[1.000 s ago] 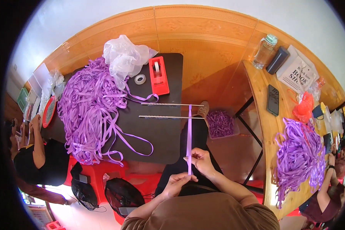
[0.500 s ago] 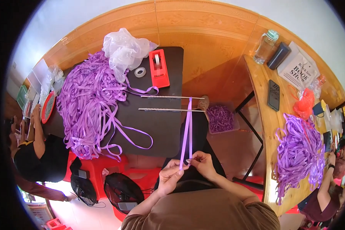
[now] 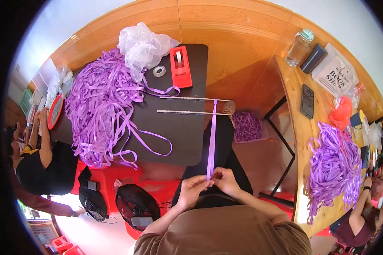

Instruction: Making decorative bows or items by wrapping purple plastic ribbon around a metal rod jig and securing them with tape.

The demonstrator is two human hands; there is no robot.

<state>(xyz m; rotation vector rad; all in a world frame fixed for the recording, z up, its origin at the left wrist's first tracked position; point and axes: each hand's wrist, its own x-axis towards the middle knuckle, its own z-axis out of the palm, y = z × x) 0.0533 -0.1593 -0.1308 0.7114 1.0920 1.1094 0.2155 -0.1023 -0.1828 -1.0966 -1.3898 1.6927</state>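
A purple ribbon loops over the farther of two thin pale rods and runs down to my lap, its two strands lying together. My left hand pinches the lower end between thumb and fingers. Right beside it, my right hand is closed at the same ribbon end, fingertips touching or nearly touching the left ones. The nearer rod lies parallel; both stick out past the right edge of the dark table. A large heap of purple ribbon covers the table's left part.
A red tape dispenser, a tape roll and a plastic bag sit at the back. Cut ribbon fills a bin on the floor. The right-hand wooden table holds a phone, bottle and ribbon heap. Co-workers sit both sides.
The two ribbon strands, spread apart before, have come together into one band. My hands have drawn closer at its lower end. The whole view has shifted slightly.
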